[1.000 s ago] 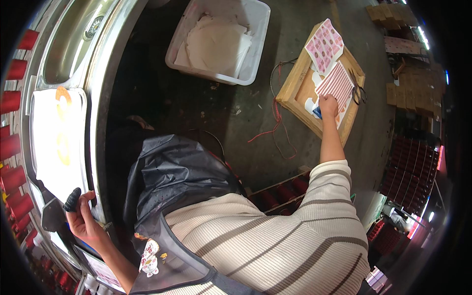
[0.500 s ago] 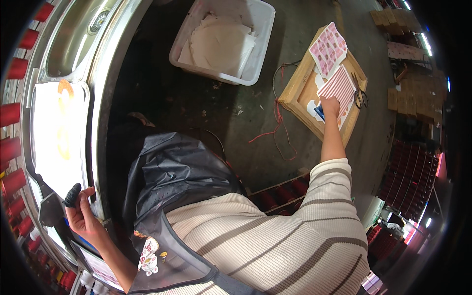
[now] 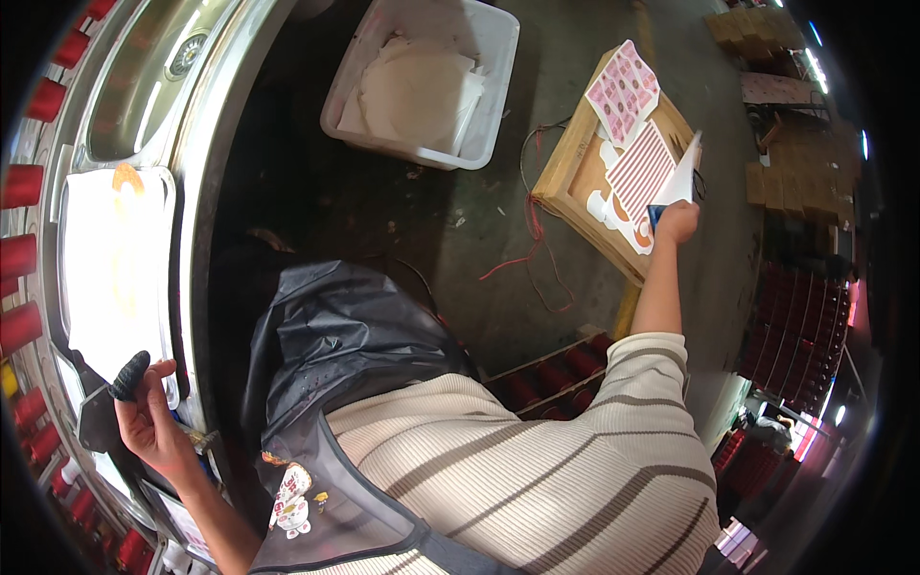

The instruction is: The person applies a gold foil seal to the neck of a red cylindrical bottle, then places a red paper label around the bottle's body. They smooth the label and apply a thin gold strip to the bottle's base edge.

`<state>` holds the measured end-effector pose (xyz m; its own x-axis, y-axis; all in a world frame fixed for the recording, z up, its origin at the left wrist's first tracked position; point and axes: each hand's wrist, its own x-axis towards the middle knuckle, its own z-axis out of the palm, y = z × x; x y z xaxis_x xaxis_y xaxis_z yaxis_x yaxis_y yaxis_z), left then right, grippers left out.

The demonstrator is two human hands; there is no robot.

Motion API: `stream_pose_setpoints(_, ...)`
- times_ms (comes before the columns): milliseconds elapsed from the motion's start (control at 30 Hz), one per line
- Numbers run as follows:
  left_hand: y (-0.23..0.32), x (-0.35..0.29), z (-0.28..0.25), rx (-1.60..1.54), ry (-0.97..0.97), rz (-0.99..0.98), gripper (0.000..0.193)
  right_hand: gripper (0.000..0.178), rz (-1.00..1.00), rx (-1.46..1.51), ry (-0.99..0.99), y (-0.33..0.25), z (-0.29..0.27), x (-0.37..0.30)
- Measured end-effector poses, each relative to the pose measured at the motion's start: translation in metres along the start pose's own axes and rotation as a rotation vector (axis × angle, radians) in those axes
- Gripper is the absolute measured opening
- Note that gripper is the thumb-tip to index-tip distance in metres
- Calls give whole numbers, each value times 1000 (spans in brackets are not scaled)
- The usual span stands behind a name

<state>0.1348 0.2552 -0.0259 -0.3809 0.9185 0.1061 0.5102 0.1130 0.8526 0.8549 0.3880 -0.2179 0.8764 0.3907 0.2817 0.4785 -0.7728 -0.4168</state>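
Right fingers are closed on a white sheet by its near end, perhaps so its far part is left free over the wooden tray; left fingers are half curled, their hold unclear.

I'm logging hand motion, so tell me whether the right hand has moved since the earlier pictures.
Yes: judged against the wooden tray, the right hand has moved rightward in the view, toward the tray's right-hand rim.

No wording can be read: the cartoon print on the dark apron, near left, and the round dial, far left, bear marks too small to make out.
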Motion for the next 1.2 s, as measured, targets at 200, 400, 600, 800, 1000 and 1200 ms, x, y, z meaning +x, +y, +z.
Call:
stream_pose_setpoints(200,40,18,31,69,-255,147,29,32,-247,374,255,-33,-34,2)
stream_pose_setpoints(400,114,41,119,180,-517,587,54,25,-197,993,-271,-157,-105,-127)
stream_pose_setpoints(600,125,43,182,313,-348,829,75,21,-116,1452,-846,-249,-185,-264)
stream_pose_setpoints(800,87,42,129,-58,-142,540,24,39,-563,1434,-1065,-271,-204,-314)
stream_pose_setpoints(1000,68,24,72,-490,-204,-16,24,38,-465,1187,-1025,-252,-113,-269)
stream_pose_setpoints(1200,41,6,59,-731,-168,-163,32,17,-328,1124,-1434,-237,-121,-254)
